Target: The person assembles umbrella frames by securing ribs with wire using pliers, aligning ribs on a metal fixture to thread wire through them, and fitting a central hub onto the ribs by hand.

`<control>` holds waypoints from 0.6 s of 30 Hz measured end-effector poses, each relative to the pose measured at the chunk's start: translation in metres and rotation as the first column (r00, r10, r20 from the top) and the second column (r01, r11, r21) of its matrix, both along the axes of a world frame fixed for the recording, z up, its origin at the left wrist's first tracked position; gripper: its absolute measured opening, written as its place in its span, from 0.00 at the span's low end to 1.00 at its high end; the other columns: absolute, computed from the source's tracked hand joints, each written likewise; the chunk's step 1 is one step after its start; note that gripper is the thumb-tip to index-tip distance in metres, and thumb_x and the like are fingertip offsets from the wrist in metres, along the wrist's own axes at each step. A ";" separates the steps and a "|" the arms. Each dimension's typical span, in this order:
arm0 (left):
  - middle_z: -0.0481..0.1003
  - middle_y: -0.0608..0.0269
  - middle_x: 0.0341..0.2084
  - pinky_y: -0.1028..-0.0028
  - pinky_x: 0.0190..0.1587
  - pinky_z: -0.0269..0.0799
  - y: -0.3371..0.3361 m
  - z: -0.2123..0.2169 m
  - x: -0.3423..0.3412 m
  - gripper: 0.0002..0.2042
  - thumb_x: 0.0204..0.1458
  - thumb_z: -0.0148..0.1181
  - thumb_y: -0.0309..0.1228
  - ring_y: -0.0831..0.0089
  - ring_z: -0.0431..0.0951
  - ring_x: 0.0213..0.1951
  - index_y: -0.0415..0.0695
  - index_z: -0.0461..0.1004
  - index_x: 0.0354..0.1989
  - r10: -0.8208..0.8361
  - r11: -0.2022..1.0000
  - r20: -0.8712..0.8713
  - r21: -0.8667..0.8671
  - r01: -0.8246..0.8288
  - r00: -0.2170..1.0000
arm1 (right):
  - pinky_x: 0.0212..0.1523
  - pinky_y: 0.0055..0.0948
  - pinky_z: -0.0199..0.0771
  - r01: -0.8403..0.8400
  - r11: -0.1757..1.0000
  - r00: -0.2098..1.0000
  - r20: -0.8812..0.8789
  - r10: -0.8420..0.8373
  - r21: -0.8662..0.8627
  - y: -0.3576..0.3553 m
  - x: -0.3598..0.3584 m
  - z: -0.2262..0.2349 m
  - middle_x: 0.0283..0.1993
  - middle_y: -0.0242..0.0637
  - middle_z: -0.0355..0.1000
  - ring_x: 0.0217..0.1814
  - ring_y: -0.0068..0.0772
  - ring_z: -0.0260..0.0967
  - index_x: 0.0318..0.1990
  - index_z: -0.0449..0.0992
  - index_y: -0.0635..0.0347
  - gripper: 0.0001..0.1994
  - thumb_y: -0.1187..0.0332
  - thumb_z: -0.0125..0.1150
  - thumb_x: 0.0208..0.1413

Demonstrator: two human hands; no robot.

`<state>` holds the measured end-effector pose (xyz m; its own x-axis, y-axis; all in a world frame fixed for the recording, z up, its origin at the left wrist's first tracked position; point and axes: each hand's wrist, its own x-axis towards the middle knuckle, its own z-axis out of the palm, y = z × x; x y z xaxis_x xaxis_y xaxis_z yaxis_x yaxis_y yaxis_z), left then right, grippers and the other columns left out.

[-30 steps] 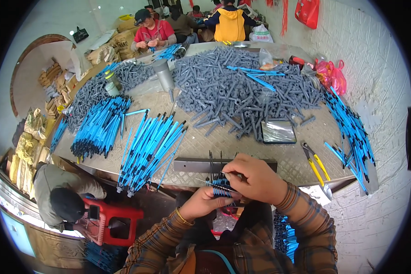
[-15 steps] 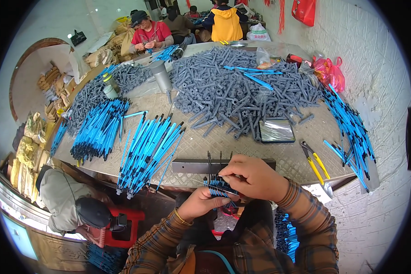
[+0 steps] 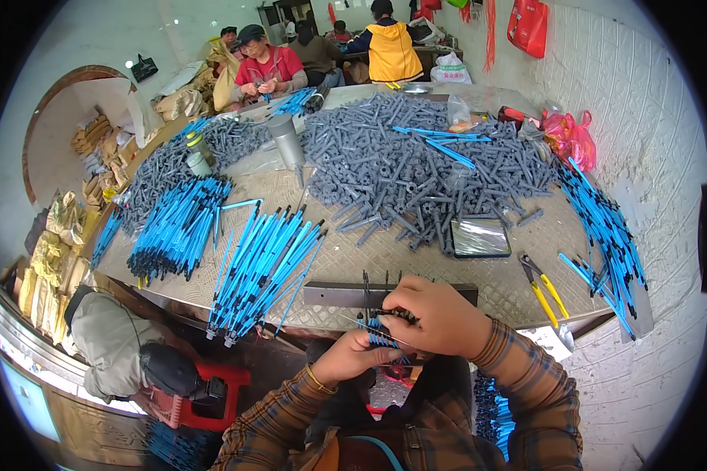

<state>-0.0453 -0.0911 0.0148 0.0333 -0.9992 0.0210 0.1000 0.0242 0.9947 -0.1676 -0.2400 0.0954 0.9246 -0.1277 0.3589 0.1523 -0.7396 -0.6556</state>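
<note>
The right hand point(image 3: 438, 318) has moved nearer the left hand point(image 3: 349, 359), which pinches thin blue-and-black sticks point(image 3: 380, 336). The right's grip is hidden.

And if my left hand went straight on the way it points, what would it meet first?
Likely your right hand, up and to the right beyond the blue pieces, though depth is unclear.

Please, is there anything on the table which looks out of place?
Perhaps: a few blue rods lie loose across the heap of grey tubular pieces, while most others lie in bunches to its left and right.
</note>
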 end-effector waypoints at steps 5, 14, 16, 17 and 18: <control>0.74 0.67 0.39 0.76 0.48 0.65 -0.002 -0.001 -0.003 0.11 0.53 0.53 0.23 0.79 0.70 0.44 0.40 0.71 0.45 -0.010 1.000 -0.012 -0.008 0.009 1.000 | 0.27 0.32 0.66 0.041 0.997 0.998 0.041 -0.039 -0.059 0.000 0.002 -0.003 0.28 0.41 0.67 0.27 0.41 0.67 0.34 0.73 0.60 0.07 0.69 0.56 0.47; 0.73 0.64 0.42 0.75 0.49 0.65 -0.005 -0.002 -0.002 0.11 0.53 0.51 0.22 0.76 0.71 0.46 0.39 0.70 0.45 -0.015 0.998 -0.067 -0.057 0.011 0.998 | 0.28 0.31 0.67 0.012 0.997 0.991 0.129 -0.021 0.070 -0.009 0.005 -0.012 0.27 0.41 0.68 0.28 0.41 0.68 0.34 0.74 0.61 0.08 0.71 0.54 0.47; 0.73 0.64 0.42 0.75 0.49 0.65 -0.005 -0.004 -0.004 0.11 0.53 0.51 0.22 0.76 0.71 0.46 0.39 0.70 0.45 -0.021 0.998 -0.069 -0.053 0.017 0.997 | 0.29 0.31 0.67 0.004 0.997 0.990 0.143 -0.016 0.081 -0.010 0.004 -0.014 0.27 0.41 0.69 0.28 0.41 0.68 0.34 0.74 0.61 0.08 0.71 0.54 0.47; 0.73 0.64 0.42 0.75 0.49 0.66 -0.005 -0.004 -0.004 0.11 0.53 0.51 0.22 0.76 0.70 0.46 0.39 0.70 0.45 -0.023 0.998 -0.065 -0.055 0.020 0.998 | 0.29 0.31 0.67 0.008 0.997 0.989 0.144 -0.020 0.081 -0.010 0.004 -0.015 0.27 0.41 0.69 0.28 0.41 0.68 0.34 0.74 0.61 0.08 0.71 0.54 0.47; 0.73 0.64 0.42 0.74 0.49 0.66 -0.006 -0.004 -0.003 0.11 0.53 0.51 0.22 0.76 0.70 0.46 0.39 0.70 0.45 -0.026 0.998 -0.060 -0.057 0.022 0.998 | 0.29 0.31 0.66 0.007 0.996 0.989 0.144 -0.020 0.091 -0.010 0.004 -0.015 0.27 0.40 0.69 0.28 0.40 0.68 0.34 0.74 0.61 0.07 0.71 0.54 0.47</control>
<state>-0.0488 -0.0972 0.0113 0.0124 -0.9970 0.0758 0.1617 0.0769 0.9838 -0.1639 -0.2501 0.0802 0.8616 -0.1780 0.4754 0.2408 -0.6812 -0.6914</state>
